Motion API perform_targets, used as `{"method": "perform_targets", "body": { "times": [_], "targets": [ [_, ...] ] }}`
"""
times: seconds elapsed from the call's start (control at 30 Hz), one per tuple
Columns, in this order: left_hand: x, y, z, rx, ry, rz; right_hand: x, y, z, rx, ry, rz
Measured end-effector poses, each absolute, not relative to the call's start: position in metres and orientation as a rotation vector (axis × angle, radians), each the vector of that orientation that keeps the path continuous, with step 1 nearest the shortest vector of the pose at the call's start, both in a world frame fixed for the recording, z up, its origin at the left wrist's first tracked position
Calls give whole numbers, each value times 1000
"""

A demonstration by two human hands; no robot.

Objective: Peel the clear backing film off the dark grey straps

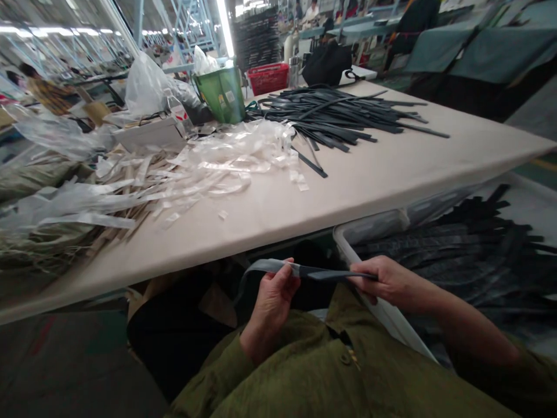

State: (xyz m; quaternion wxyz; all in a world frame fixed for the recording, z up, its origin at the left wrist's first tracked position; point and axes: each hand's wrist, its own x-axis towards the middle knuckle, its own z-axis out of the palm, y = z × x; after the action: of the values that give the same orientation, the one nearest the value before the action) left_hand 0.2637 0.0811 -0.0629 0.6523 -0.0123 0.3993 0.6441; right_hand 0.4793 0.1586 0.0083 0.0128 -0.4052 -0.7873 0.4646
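A long dark grey strip [324, 273] stretches between my two hands, just below the table's front edge. My left hand [276, 299] pinches it near a pale, shiny band, and a lighter grey length curls down past the fingers to the left. At the strip's right end, my right hand [383, 278] is closed round it. On the table lies a spread pile of similar dark strips [339, 116]. Clear and whitish plastic strips [243, 151] are heaped to the left of that pile.
The pale table [348, 180] runs across in front of me. A white bin [348, 238] of dark strips stands at my right. Along the table's back are a green bucket [224, 96], a red basket [267, 78] and a black bag [328, 64]. Olive cloth [47, 244] lies at left.
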Motion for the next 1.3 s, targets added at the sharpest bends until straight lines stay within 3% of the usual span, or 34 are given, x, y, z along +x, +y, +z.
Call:
{"method": "perform_targets", "body": {
  "times": [0.2,0.4,0.6,1.03,1.3],
  "targets": [
    [285,88,-67,-37,833,1365,505,153,19,-1319,-2452,1409],
    [295,89,-73,-70,864,1269,468,148,2,-1288,-2549,1318],
    [273,87,-88,-34,954,1444,451,159,-6,-1313,-2433,1439],
    [283,79,-101,-123,891,1285,447,154,-24,-1438,-2667,1224],
    [262,88,-112,-70,969,1378,426,160,-40,-1381,-2547,1457]
  ]
}}
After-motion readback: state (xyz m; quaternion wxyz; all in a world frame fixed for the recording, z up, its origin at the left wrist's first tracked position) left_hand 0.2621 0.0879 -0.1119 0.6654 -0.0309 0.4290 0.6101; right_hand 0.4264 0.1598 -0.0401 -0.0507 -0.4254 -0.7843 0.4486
